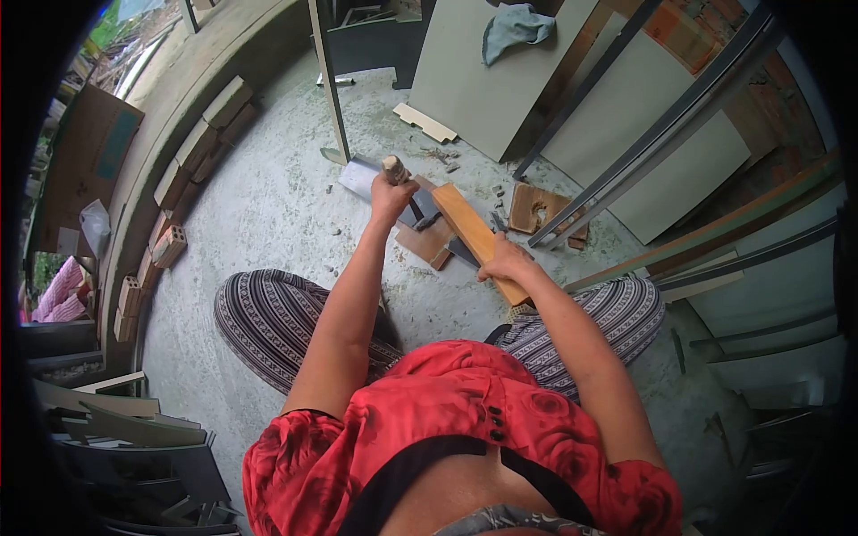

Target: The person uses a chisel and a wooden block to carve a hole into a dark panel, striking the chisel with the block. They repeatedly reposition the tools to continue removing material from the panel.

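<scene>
My left hand [391, 195] is closed round the handle of a hammer-like tool [416, 211], whose dark metal head is low beside a wooden block. The pale end of the handle sticks up above my fist. My right hand [508, 263] grips the near part of a long yellow-brown wooden block [469, 225], which slants from upper left to lower right. Under and beside the block lie a flat brown board [425, 243] and a grey metal piece [361, 177]. What lies beneath the block is partly hidden.
A brown wooden piece with a hole [536, 211] lies right of the block. Large panels [500, 71] carrying a blue cloth [517, 30] lean at the back. Metal bars [626, 147] slant down at the right. Bricks [170, 246] line the left kerb.
</scene>
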Tool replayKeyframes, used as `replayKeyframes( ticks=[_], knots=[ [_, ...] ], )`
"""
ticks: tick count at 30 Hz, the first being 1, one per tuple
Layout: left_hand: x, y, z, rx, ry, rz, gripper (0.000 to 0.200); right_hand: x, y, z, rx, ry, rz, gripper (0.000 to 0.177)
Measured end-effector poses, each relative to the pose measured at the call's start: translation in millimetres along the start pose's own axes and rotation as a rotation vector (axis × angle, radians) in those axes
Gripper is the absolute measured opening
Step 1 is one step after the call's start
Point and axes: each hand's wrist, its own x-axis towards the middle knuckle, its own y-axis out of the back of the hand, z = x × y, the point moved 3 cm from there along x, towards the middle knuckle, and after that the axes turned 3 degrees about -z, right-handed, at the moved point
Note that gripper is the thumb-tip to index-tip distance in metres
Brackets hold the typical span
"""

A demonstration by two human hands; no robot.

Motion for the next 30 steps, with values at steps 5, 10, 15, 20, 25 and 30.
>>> replayKeyframes(
  ticks=[5, 10, 15, 20, 25, 30],
  knots=[
    [-10.2, -12.4, 7.1, 0.184, -0.134, -0.060, 0.021, -5.0, 3.4, -0.9, 0.015, 0.000, -0.022, 0.093],
    [-9.6, -8.4, -3.2, 0.194, -0.104, -0.057, 0.020, 0.8, 0.2, 4.2, 0.007, 0.028, 0.005, 0.092],
    [-12.9, -7.6, 1.1, 0.203, -0.114, -0.018, 0.024, 2.9, -0.7, 4.6, 0.005, 0.027, 0.012, 0.092],
    [-21.5, -10.5, 11.4, 0.264, -0.106, 0.030, 0.022, 2.6, -1.0, 4.6, -0.010, 0.021, 0.019, 0.092],
    [-31.5, -16.9, 17.7, 0.222, -0.100, 0.011, 0.020, 1.2, 0.8, 4.4, -0.030, 0.023, 0.017, 0.096],
    [-36.3, -18.9, 11.8, 0.224, -0.127, 0.027, 0.021, -9.5, 24.1, -7.1, 0.159, 0.086, 0.124, 0.079]
  ],
)
